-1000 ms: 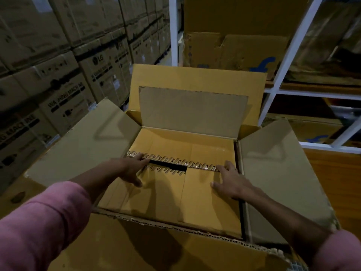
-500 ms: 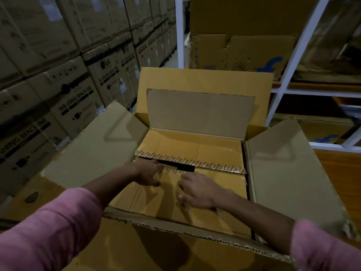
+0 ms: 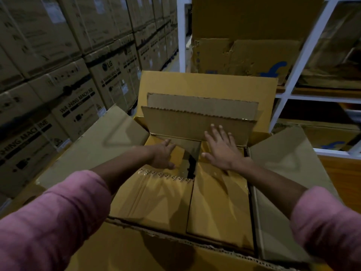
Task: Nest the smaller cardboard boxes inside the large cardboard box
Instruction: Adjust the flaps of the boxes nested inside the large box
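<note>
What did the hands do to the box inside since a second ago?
Both hands moved forward: the right hand now presses the inner box's far flap up, opened along the taped seam; the left hand sits at the gap. The large box stayed open, unmoved.

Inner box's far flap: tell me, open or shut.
Open: the far flap stands raised under the right hand, a dark gap showing below it.

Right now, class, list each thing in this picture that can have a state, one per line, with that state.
Large cardboard box: open, flaps spread outward.
Smaller box: inside it, far flap raised, near flaps flat.
Left hand: open, at the flap gap.
Right hand: open, fingers against the raised flap.
</note>
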A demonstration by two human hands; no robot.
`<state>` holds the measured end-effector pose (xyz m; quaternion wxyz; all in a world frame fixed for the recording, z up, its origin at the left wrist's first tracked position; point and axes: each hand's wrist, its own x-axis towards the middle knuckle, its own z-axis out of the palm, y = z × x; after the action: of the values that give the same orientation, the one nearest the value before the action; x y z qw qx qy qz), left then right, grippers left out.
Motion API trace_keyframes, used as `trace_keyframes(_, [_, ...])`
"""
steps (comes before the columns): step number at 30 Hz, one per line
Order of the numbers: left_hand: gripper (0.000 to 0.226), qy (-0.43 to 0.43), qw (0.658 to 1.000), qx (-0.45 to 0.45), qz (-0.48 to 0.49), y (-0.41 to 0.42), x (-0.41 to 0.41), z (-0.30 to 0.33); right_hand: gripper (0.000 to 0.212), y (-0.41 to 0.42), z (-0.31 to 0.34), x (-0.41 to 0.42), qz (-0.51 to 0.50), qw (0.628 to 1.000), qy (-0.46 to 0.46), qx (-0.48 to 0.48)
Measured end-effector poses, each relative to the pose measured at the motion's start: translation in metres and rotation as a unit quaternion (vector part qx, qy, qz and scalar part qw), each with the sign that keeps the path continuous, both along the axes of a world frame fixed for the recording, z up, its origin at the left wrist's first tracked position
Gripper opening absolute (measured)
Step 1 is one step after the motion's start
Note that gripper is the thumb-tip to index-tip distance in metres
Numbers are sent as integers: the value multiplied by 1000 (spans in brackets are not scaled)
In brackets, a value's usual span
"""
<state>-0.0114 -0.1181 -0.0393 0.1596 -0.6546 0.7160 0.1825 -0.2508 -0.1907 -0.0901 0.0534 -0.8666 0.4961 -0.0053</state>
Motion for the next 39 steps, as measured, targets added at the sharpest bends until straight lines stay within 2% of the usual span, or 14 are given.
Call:
trace_keyframes(8, [82, 2, 999, 21, -42, -33, -51, 1, 81, -61, 8, -10, -41, 999, 6, 9])
trace_keyframes(12, [78, 24, 998, 47, -28, -37, -57, -12, 81, -69, 6, -17, -29, 999, 41, -16])
trace_keyframes(21, [64, 24, 997, 74, 21, -39, -68, -27, 76, -77, 6, -22, -8, 999, 44, -14])
trace_keyframes(29, [74, 128, 984, 114, 54, -20, -89, -33, 68, -67, 12, -32, 45, 997, 52, -35])
trace_keyframes(32, [86, 173, 977, 97, 75, -21, -88, -36, 64, -60, 18, -34, 57, 997, 37, -31])
trace_keyframes(35, [97, 176, 979, 78, 68, -22, -90, -33, 54, -51, 24, -33, 61, 998, 25, -24])
trace_keyframes(37, [92, 186, 978, 61, 69, -23, -91, -34, 45, -44, 30, -29, 74, 997, 15, 1])
trace_keyframes(39, [76, 208, 974, 29, 89, -16, -97, -18, 37, -35, 35, -26, 94, 995, -3, 17])
